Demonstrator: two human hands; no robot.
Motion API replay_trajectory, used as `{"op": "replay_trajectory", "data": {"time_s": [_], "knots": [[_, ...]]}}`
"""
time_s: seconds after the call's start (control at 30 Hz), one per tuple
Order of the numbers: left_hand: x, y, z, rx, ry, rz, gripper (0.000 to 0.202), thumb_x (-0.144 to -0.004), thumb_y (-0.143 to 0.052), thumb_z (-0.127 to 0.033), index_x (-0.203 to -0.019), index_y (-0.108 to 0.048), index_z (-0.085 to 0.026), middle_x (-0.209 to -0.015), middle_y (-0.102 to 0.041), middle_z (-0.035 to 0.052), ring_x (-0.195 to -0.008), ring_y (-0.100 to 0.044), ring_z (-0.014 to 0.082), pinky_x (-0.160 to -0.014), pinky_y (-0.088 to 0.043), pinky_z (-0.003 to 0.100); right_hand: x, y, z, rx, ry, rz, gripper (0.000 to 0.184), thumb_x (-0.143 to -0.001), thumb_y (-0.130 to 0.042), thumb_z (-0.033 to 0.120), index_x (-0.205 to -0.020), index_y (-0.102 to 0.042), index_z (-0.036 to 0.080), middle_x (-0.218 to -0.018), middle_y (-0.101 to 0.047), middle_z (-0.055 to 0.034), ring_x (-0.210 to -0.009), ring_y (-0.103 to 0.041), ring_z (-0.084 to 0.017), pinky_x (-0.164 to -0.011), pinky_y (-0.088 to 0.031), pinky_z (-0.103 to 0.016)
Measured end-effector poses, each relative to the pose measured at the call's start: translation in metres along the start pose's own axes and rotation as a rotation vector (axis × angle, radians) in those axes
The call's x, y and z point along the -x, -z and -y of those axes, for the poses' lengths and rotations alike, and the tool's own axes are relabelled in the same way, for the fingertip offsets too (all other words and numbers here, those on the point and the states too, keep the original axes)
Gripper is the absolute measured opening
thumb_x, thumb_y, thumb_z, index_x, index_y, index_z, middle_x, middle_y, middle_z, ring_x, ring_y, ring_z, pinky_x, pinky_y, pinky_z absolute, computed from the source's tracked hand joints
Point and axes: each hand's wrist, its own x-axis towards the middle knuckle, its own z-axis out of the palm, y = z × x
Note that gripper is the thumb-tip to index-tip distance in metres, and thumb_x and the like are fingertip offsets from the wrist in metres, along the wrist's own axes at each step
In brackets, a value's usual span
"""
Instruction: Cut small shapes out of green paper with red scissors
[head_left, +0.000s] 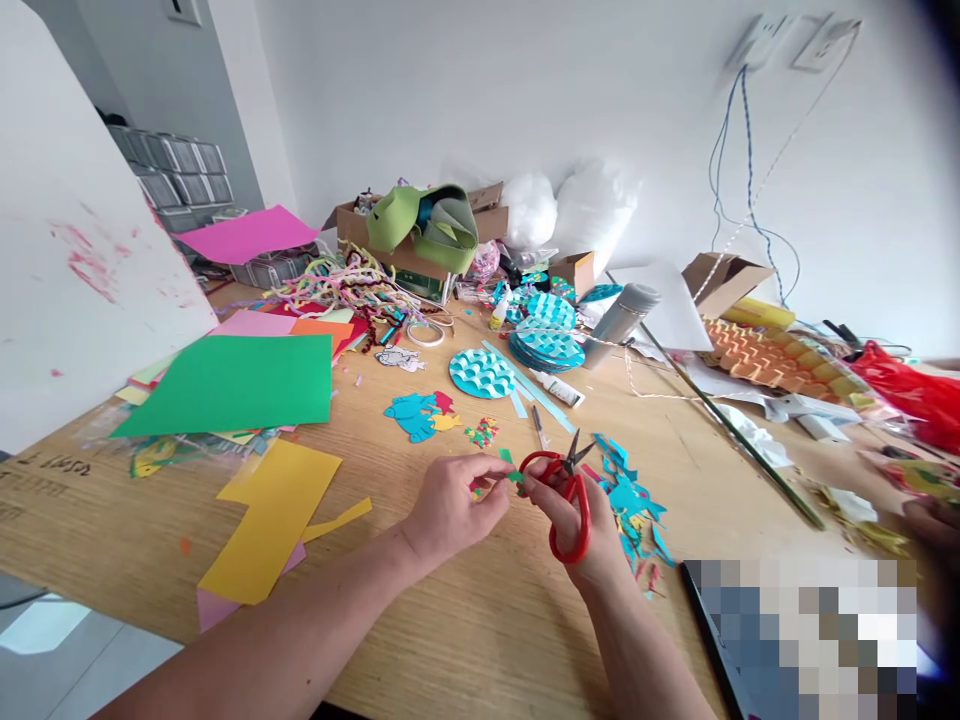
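Note:
My left hand [457, 505] pinches a small green paper strip [507, 459] above the middle of the wooden table. On the right, my right hand [581, 520] carries red-handled scissors [574, 540], its fingers through the loops and the blades pointing up and away. The right thumb and fingertip also meet the green paper's lower end. Just beyond my hands lies a little heap of tiny red, yellow and green paper bits [482, 431]. Blue paper fish cutouts [412, 414], with red and yellow ones beside them, rest farther back. Blue scraps [630, 490] lie right of the scissors.
Green paper [247, 385] and yellow paper [281, 520] are at left. Blue scalloped discs [482, 373], a glue bottle [559, 389] and a pen [540, 428] lie ahead. A grey cylinder [619, 325] stands behind. A long green stick [735, 430] crosses the right side. Another person's hand [934, 525] is at far right.

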Motion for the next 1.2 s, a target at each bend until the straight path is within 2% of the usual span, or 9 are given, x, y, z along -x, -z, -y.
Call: {"op": "replay_trajectory", "data": {"time_s": [0.1, 0.2, 0.33, 0.4, 0.5, 0.57, 0.63, 0.9, 1.2], "knots": [[-0.005, 0.002, 0.000, 0.252, 0.161, 0.004, 0.015, -0.079, -0.059, -0.025, -0.084, -0.069, -0.015, -0.077, -0.071, 0.0051, -0.069, -0.065, 0.0146, -0.065, -0.050, 0.023, 0.000, -0.001, -0.001, 0.075, 0.004, 0.011, 0.020, -0.074, -0.068, 0.035, -0.075, -0.056, 0.018, -0.066, -0.056, 0.0021, -0.062, -0.048, -0.013, -0.056, -0.036, -0.023], [-0.009, 0.003, 0.002, 0.414, 0.291, -0.033, 0.014, -0.073, -0.067, -0.026, -0.080, -0.069, -0.014, -0.073, -0.070, 0.0048, -0.065, -0.063, 0.0137, -0.059, -0.047, 0.022, -0.001, -0.002, 0.000, 0.160, 0.005, 0.029, 0.021, -0.075, -0.066, 0.037, -0.074, -0.056, 0.018, -0.067, -0.057, 0.0012, -0.062, -0.050, -0.014, -0.056, -0.038, -0.023], [-0.013, 0.005, 0.002, 0.570, 0.420, -0.103, 0.046, -0.067, -0.073, -0.025, -0.111, -0.063, -0.016, -0.067, -0.068, 0.0009, -0.059, -0.059, 0.0115, -0.056, -0.043, 0.021, 0.002, 0.000, 0.002, 0.225, 0.080, 0.016, 0.033, -0.082, -0.059, 0.049, -0.073, -0.056, 0.017, -0.066, -0.060, -0.0017, -0.063, -0.055, -0.015, -0.057, -0.042, -0.023], [-0.015, 0.006, 0.001, 0.650, 0.480, -0.148, 0.059, -0.064, -0.076, -0.024, -0.120, -0.059, -0.017, -0.067, -0.068, 0.0006, -0.061, -0.059, 0.0117, -0.057, -0.043, 0.021, 0.004, 0.001, 0.002, 0.201, 0.082, 0.094, 0.046, -0.086, -0.047, 0.059, -0.071, -0.056, 0.016, -0.063, -0.060, -0.0032, -0.056, -0.056, -0.014, -0.051, -0.041, -0.023], [-0.017, 0.007, 0.001, 0.728, 0.556, -0.231, 0.043, -0.058, -0.078, -0.023, -0.099, -0.068, -0.014, -0.068, -0.069, 0.0029, -0.062, -0.060, 0.0116, -0.057, -0.042, 0.020, 0.009, 0.000, 0.001, 0.207, 0.002, 0.288, 0.059, -0.086, -0.035, 0.067, -0.065, -0.054, 0.016, -0.055, -0.058, -0.0034, -0.043, -0.054, -0.012, -0.040, -0.036, -0.022], [-0.018, 0.008, 0.002, 0.766, 0.595, -0.260, 0.024, -0.056, -0.078, -0.022, -0.076, -0.068, -0.012, -0.066, -0.068, 0.0036, -0.060, -0.059, 0.0100, -0.055, -0.041, 0.019, 0.011, -0.002, 0.000, 0.277, -0.075, 0.363, 0.058, -0.085, -0.040, 0.067, -0.062, -0.053, 0.016, -0.051, -0.056, -0.0023, -0.040, -0.054, -0.011, -0.039, -0.035, -0.020], [-0.019, 0.008, 0.003, 0.812, 0.622, -0.268, 0.020, -0.055, -0.078, -0.022, -0.065, -0.063, -0.012, -0.064, -0.066, 0.0036, -0.057, -0.058, 0.0090, -0.054, -0.040, 0.019, 0.011, -0.004, -0.002, 0.350, -0.143, 0.387, 0.053, -0.082, -0.048, 0.064, -0.061, -0.051, 0.016, -0.051, -0.057, -0.0014, -0.039, -0.055, -0.011, -0.037, -0.034, -0.019], [-0.018, 0.010, 0.006, 0.931, 0.736, -0.168, 0.025, -0.056, -0.078, -0.024, -0.071, -0.060, -0.013, -0.064, -0.067, 0.0045, -0.055, -0.058, 0.0099, -0.052, -0.040, 0.019, 0.008, -0.007, -0.010, 0.455, -0.216, 0.378, 0.046, -0.083, -0.053, 0.057, -0.061, -0.050, 0.017, -0.050, -0.058, 0.0000, -0.037, -0.056, -0.012, -0.036, -0.033, -0.018], [-0.015, 0.005, 0.003, 0.932, 0.722, -0.106, 0.022, -0.052, -0.076, -0.019, -0.068, -0.061, -0.013, -0.066, -0.063, 0.0009, -0.056, -0.057, 0.0088, -0.052, -0.039, 0.020, 0.008, -0.006, -0.009, 0.372, -0.199, 0.366, 0.044, -0.082, -0.055, 0.056, -0.063, -0.051, 0.016, -0.052, -0.059, -0.0005, -0.038, -0.057, -0.012, -0.036, -0.035, -0.018]]}}
